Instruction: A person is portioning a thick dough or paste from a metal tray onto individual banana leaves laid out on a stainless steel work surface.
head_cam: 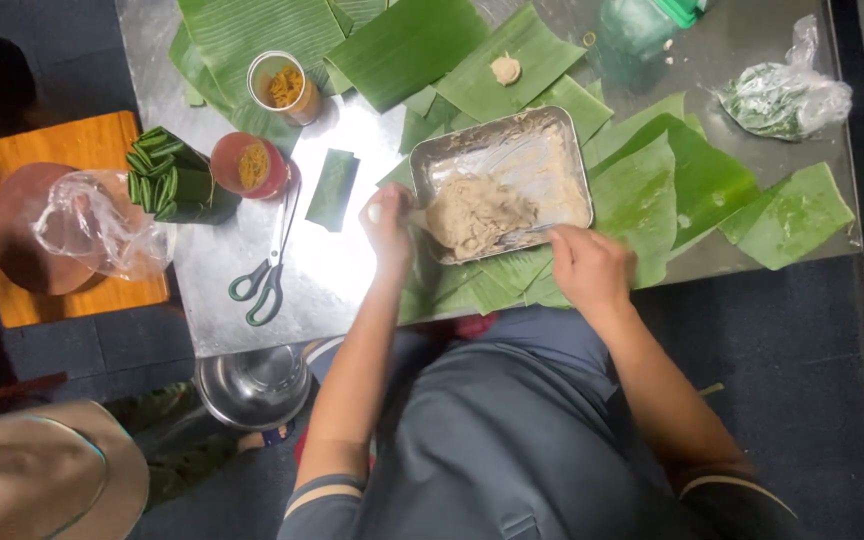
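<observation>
We are seeing a tabletop (342, 270) of brushed metal, glaring white just left of the tray (577, 165). The tray itself is looking like dull metal, smeared, and it is holding a beige paste (477, 215) that is looking coarse and matt. Around the tray, banana leaves (407, 45) are showing a waxy, ribbed sheen. Left of the tray, scissors (270, 262) are showing steel blades and glossy green plastic handles. Far left of it, a wooden board (72, 145) is looking smooth, with a thin, crinkled clear plastic bag (92, 225) lying on it.
</observation>
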